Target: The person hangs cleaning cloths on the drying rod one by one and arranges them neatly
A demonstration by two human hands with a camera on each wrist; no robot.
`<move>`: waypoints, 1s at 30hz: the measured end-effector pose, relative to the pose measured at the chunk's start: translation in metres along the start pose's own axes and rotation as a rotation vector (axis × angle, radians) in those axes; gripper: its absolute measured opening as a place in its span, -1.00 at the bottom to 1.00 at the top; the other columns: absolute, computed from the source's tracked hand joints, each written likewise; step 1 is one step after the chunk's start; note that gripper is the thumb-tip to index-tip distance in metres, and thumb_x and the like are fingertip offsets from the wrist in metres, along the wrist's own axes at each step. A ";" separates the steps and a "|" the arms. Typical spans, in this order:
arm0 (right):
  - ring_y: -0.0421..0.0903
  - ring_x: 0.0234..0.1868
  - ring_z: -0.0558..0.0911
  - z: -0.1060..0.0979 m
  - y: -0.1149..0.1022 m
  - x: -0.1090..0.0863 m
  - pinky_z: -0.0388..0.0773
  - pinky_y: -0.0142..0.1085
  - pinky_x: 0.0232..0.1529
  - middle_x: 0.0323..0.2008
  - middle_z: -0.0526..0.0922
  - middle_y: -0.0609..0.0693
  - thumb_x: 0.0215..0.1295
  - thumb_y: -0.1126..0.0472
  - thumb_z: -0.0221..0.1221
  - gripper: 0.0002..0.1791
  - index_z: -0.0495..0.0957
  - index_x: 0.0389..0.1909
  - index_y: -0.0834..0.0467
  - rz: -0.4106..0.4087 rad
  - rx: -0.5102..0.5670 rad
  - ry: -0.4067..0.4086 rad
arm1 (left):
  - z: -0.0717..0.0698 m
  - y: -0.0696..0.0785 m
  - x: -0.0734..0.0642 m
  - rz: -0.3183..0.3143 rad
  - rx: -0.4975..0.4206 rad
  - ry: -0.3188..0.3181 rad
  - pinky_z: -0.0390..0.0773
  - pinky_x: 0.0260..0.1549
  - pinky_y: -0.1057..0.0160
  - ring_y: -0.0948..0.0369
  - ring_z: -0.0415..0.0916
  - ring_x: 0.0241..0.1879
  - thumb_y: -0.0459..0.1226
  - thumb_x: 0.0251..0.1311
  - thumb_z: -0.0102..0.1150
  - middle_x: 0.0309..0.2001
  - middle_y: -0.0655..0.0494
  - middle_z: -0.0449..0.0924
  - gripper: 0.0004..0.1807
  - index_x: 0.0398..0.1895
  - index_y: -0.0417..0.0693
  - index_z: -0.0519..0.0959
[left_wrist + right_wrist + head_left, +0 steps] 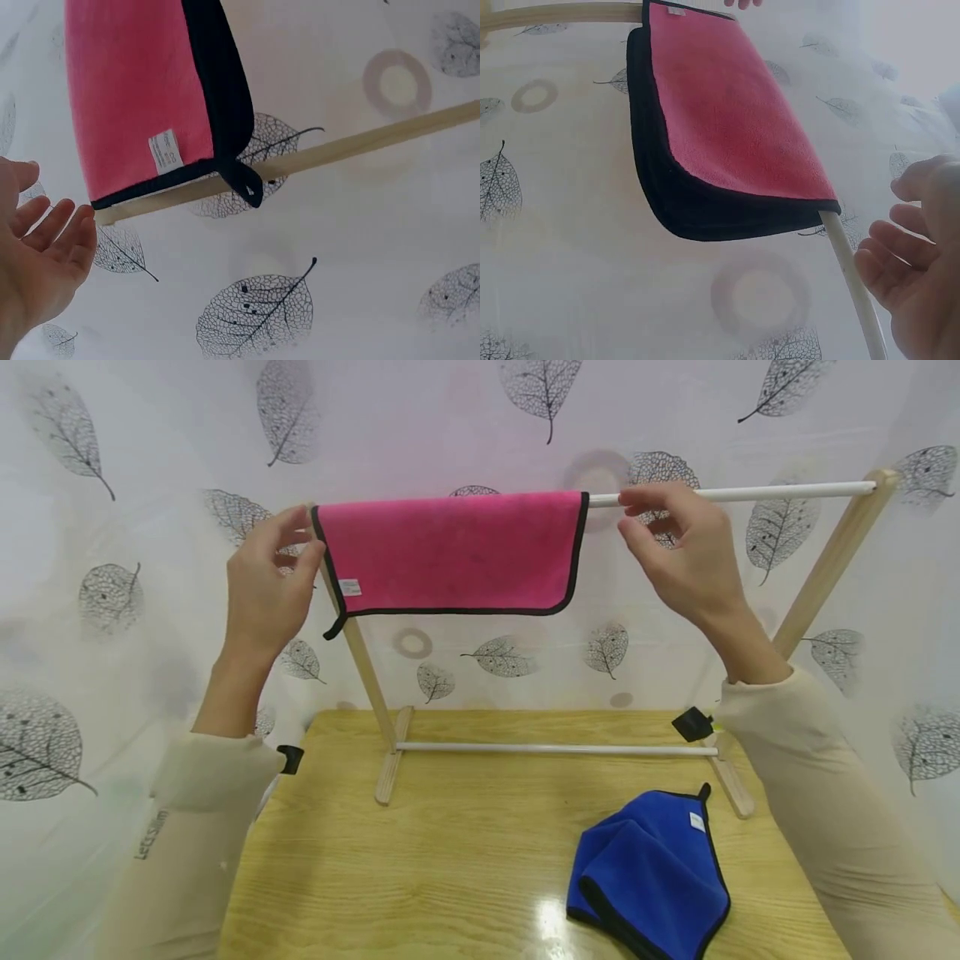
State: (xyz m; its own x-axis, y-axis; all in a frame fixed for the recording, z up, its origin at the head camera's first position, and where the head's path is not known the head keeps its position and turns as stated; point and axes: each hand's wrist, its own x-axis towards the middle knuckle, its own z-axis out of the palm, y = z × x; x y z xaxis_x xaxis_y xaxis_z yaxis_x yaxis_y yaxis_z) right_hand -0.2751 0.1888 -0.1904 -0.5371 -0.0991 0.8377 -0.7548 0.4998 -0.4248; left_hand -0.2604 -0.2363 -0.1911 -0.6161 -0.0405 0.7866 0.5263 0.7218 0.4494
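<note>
A pink towel with black edging hangs folded over the white top rod of a wooden rack, near its left end. It has a small white label and a black corner loop, both plain in the left wrist view. My left hand is at the towel's upper left corner, fingers loosely bent, fingertips right at the edge. Right of the towel, my right hand is beside the rod with thumb and fingers apart and nothing between them. The right wrist view shows the towel's back layer hanging lower than its front.
On the wooden table, a crumpled blue towel with black edging lies at the front right. The rack's lower white bar spans its two wooden feet. A leaf-patterned sheet hangs behind the rack.
</note>
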 end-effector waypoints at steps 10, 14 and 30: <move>-0.31 0.00 0.62 -0.013 0.000 -0.033 0.52 -0.50 0.00 0.02 0.71 0.10 0.40 0.41 0.22 -0.67 0.65 0.15 0.30 0.017 0.003 -0.077 | 0.005 0.010 -0.039 0.042 -0.103 -0.064 0.49 -0.03 0.50 0.08 0.60 0.09 -0.36 0.46 0.15 0.18 -0.07 0.63 -0.59 0.33 -0.23 0.55; -0.33 0.00 0.63 -0.017 0.000 -0.046 0.52 -0.52 0.00 0.02 0.71 0.10 0.39 0.44 0.23 -0.66 0.65 0.16 0.29 0.010 -0.003 -0.101 | 0.010 0.008 -0.054 0.080 -0.145 -0.067 0.51 -0.04 0.48 0.10 0.61 0.06 -0.43 0.43 0.19 0.15 -0.12 0.65 -0.60 0.29 -0.30 0.56; -0.36 0.02 0.61 -0.031 0.013 -0.113 0.48 -0.58 0.02 0.04 0.70 0.02 0.29 0.56 0.27 -0.54 0.61 0.21 0.30 0.010 -0.020 -0.198 | 0.033 0.005 -0.114 0.032 -0.179 -0.224 0.50 -0.16 0.54 0.00 0.67 -0.07 -0.41 0.43 0.20 0.12 -0.12 0.67 -0.60 0.30 -0.26 0.55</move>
State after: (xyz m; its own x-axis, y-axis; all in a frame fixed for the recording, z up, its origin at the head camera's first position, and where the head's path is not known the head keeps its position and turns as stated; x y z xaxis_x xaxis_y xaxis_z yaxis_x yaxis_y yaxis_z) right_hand -0.2123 0.2329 -0.2796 -0.6096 -0.2603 0.7487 -0.7424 0.5186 -0.4242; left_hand -0.2068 -0.2051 -0.2922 -0.7012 0.1488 0.6973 0.6306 0.5857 0.5092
